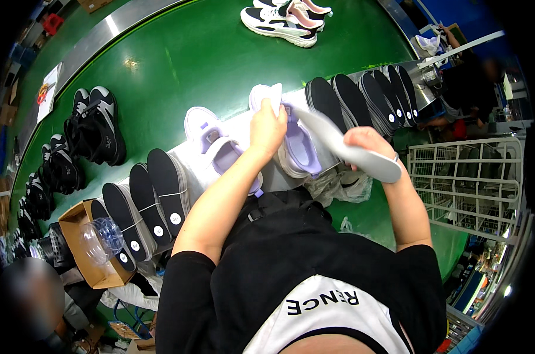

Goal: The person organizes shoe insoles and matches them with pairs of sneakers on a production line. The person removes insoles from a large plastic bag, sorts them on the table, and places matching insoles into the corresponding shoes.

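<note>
Within the right hand [370, 140], a long grey insole [372, 162], smoothly curved.

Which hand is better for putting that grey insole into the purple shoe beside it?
The right hand, I think: it holds the grey insole beside the purple shoe; the left hand is busy at the shoe's front.

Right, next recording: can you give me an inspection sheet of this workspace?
Surface: glossy green table with a metal edge.
Job's things: two lavender-and-white shoes, a pale grey insole, stacked black insoles both sides.
Clutter: open cardboard box with clear plastic at it; crumpled clear bag near the waist.
Hands: left hand grips a white flap at one shoe; right hand holds the grey insole.
Cables: nothing seen.
Surroundings: white wire rack, right; black shoes, left.
</note>
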{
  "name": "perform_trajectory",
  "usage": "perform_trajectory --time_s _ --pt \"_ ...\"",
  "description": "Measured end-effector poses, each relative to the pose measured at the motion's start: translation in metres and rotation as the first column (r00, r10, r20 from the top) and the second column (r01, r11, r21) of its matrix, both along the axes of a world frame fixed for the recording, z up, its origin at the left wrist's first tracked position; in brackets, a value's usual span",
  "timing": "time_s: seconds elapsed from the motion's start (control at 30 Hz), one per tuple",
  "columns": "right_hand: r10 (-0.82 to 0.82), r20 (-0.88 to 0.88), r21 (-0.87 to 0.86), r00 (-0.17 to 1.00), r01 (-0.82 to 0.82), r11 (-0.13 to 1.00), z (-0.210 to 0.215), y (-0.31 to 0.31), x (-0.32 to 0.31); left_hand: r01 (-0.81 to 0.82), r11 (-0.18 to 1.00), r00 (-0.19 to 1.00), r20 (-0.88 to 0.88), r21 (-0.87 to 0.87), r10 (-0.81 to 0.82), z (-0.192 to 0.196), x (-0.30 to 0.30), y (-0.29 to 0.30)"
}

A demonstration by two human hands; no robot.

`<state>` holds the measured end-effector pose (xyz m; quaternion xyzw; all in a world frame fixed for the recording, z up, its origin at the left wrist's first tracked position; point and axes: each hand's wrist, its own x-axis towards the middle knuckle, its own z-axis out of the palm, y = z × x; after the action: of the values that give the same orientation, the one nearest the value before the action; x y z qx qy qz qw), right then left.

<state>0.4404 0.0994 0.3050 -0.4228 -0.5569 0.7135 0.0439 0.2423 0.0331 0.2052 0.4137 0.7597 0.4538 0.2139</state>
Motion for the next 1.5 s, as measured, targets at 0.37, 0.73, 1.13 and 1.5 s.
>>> perform_trajectory --time_s 0.37,0.73,1.13,1.5 --pt "0.072 0.653 0.747 0.754 -0.656 0.108 -0.065 -0.047 -0.055 0.024 0.999 1.0 0.012 0.027 -0.025 -0.004 0.006 -0.024" --pt "0.131 0.884 0.453 0.449 -0.891 -0.005 -0.024 -0.053 -0.051 -0.025 1.0 0.999 0.034 -0.012 0.026 -0.008 0.003 -0.028" --pt "0.198 0.858 0.465 0.474 -0.881 0.092 -0.086 -0.032 -0.084 -0.038 0.998 0.99 0.141 0.057 0.03 -0.009 0.004 -0.032" --pt "0.377 0.924 -0.088 -0.062 -0.995 0.052 -0.091 -0.019 -0.113 0.001 0.997 0.996 0.09 0.076 -0.008 -0.014 0.0 -0.033"
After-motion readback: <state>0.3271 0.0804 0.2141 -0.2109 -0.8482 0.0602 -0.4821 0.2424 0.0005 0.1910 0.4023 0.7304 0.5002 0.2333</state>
